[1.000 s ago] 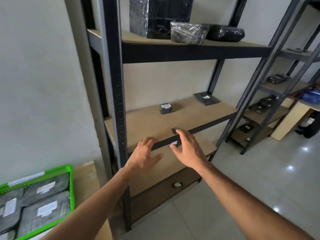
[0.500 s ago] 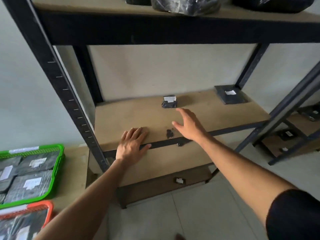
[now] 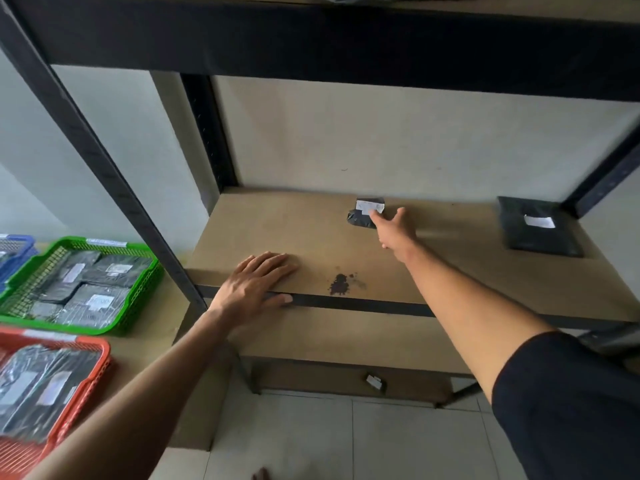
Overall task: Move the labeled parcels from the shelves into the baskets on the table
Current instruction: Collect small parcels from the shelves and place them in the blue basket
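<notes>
Landmark = the middle shelf board (image 3: 311, 237). Nearest: left hand (image 3: 254, 282) lies flat on the board's front edge, fingers straight and together, thumb under the rail, holding nothing; it looks like a brace. Left of the shelf, on the table: orange basket (image 3: 100, 355), green basket (image 3: 138, 296), both w/ parcels in them. Further in, toward the back of the board: right hand (image 3: 394, 230) stretched out, fingers spread, tips at the small labeled parcel (image 3: 363, 216); can't tell if touching, nothing pinched yet. Flat parcel (image 3: 533, 230) sits at the board's far right corner. Risks: long reach, so fingertips may nudge the small parcel back toward the wall, or a weak grab drops it on the way out.
</notes>
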Demonstrator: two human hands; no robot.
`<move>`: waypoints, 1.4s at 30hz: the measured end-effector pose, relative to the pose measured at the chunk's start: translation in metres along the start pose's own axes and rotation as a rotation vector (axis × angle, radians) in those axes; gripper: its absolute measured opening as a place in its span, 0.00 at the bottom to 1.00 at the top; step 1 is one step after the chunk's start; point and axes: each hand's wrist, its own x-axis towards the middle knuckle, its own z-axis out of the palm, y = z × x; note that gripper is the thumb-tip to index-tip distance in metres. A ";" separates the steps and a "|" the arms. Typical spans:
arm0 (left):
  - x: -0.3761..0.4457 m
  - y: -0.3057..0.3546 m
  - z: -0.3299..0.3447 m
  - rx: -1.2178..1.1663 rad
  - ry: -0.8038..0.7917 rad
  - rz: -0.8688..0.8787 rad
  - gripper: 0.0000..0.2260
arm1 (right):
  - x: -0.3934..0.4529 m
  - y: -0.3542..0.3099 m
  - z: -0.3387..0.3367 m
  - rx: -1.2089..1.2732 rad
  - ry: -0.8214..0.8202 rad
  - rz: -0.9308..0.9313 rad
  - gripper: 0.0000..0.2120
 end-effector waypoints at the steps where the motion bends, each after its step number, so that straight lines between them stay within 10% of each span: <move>1: 0.000 0.000 0.001 -0.002 0.002 0.000 0.30 | 0.000 -0.005 0.001 0.001 0.008 -0.008 0.20; 32: -0.002 0.007 -0.006 -0.041 -0.083 -0.056 0.33 | -0.152 0.019 -0.037 0.813 -0.347 -0.118 0.18; 42: -0.183 -0.010 -0.037 -0.269 0.145 -0.232 0.28 | -0.278 0.011 0.067 0.837 -0.586 -0.060 0.27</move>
